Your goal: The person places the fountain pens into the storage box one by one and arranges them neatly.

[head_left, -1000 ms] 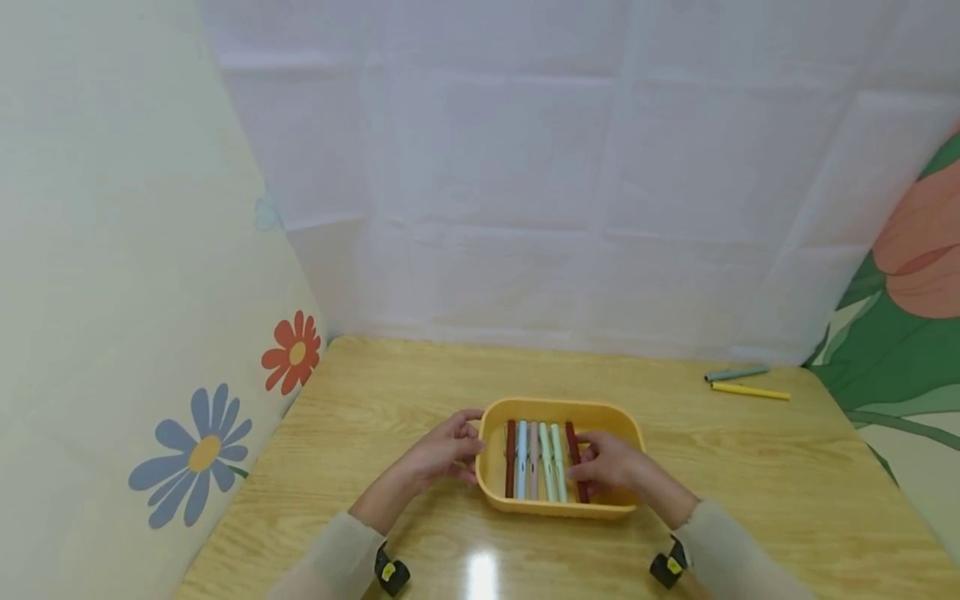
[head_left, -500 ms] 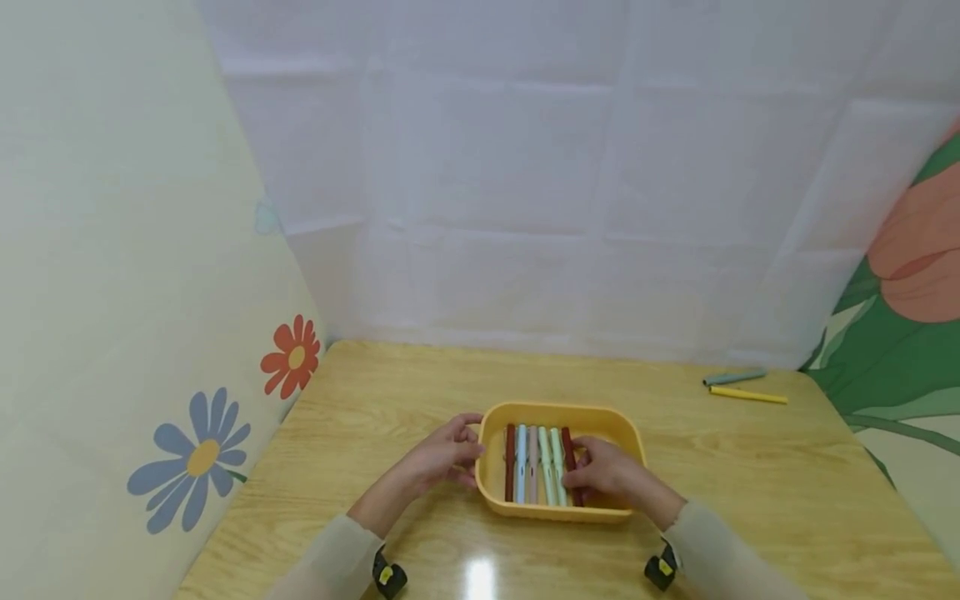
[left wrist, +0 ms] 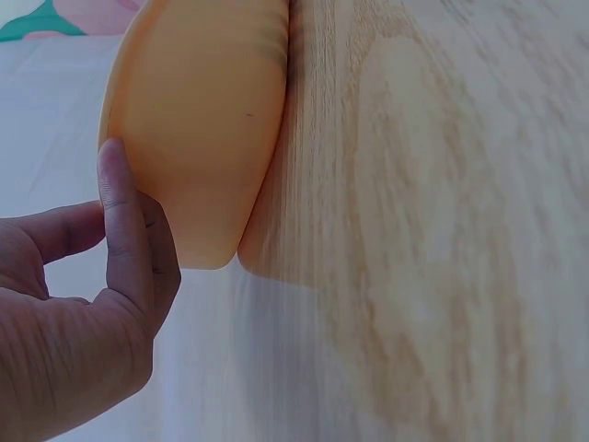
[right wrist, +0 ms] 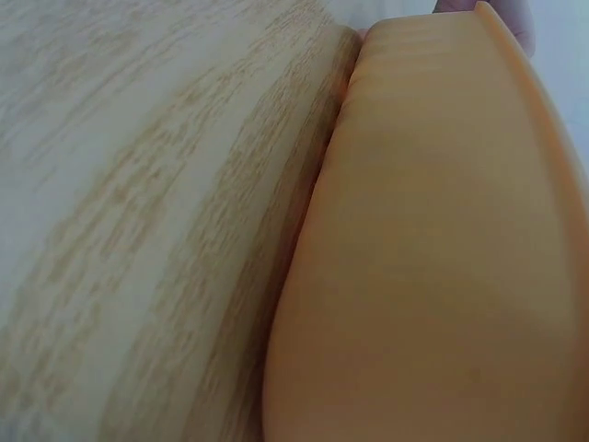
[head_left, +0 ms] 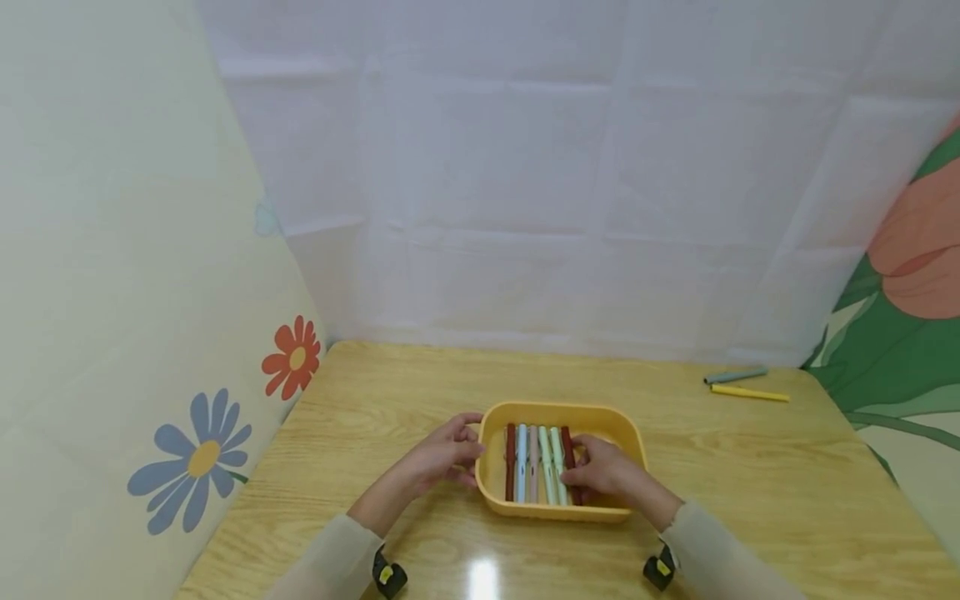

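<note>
A yellow plastic tray [head_left: 615,514] sits on the wooden table, with several capped pens lying in a row inside. From left they are a dark red pen [head_left: 511,462], a light blue pen [head_left: 522,467], a mauve pen [head_left: 534,467], two pale green pens [head_left: 551,475] and another dark red pen [head_left: 567,450]. My left hand [head_left: 442,450] pinches the tray's left rim; in the left wrist view its fingers [left wrist: 129,221] lie along the outer wall. Inside the tray, my right hand [head_left: 606,471] pinches the rightmost dark red pen, covering part of it. The right wrist view shows mainly the tray's outer wall [right wrist: 433,230].
A grey-green pen [head_left: 738,375] and a yellow pen [head_left: 750,392] lie near the table's back right corner. White cloth [head_left: 487,208] hangs behind the table [head_left: 405,375], and flower-patterned panels stand at both sides.
My right hand has shifted left inside the tray, bringing the rightmost dark red pen up close to the pale green ones and straighter. My left hand has stayed at the rim.
</note>
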A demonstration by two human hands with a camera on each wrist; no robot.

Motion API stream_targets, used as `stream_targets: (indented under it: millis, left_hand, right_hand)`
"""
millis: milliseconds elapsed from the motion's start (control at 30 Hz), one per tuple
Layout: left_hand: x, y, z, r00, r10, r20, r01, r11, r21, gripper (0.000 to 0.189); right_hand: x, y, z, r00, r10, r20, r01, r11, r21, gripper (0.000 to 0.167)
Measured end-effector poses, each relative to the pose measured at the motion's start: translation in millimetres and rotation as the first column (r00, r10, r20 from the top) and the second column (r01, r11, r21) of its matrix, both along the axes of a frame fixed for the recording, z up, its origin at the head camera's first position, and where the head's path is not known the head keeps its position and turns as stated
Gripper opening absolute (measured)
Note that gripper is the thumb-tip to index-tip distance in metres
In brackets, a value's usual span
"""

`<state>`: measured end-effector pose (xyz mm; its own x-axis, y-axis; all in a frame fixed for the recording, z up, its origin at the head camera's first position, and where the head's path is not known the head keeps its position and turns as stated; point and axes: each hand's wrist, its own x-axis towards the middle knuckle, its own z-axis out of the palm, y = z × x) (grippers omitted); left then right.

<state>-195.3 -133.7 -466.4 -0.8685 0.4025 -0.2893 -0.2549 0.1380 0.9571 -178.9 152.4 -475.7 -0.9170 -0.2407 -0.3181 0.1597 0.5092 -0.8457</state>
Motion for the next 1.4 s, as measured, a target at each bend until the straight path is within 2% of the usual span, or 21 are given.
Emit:
stream_targets:
  millis: [167, 433, 933, 1133, 1400]
  left_hand:
    - [-2.1, 1.9, -0.4, 1.000, -0.004, 0.002, 0.004, 1.000, -0.005, 0.061]
    - [-0.8, 1.5, -0.9, 1.000, -0.006, -0.010, 0.005, 1.000, -0.006, 0.060]
    - [-2.8, 4.1, -5.7, 1.000, -0.007, -0.012, 0.007, 1.000, 0.006, 0.059]
    - [-3.1, 4.2, -6.3, 1.000, -0.014, -0.012, 0.015, 1.000, 0.016, 0.059]
    - [-3.4, 2.4, -6.8, 1.000, -0.014, -0.008, 0.014, 1.000, 0.016, 0.059]
  right_hand:
    - [0.9, 1.2, 1.2, 1.000, 0.000, -0.013, 0.000, 0.999, 0.034, 0.058]
    - [2.3, 4.0, -0.3, 1.000, 0.023, -0.020, -0.023, 1.000, 0.011, 0.061]
    - [-2.2, 6.5, -2.3, 0.997, 0.024, -0.068, -0.015, 0.992, 0.127, 0.062]
    - [-1.8, 7.0, -0.2, 0.994, 0.029, -0.101, -0.017, 0.992, 0.124, 0.059]
    - [-3.6, 6.2, 1.4, 0.996, 0.040, -0.083, -0.030, 0.992, 0.121, 0.062]
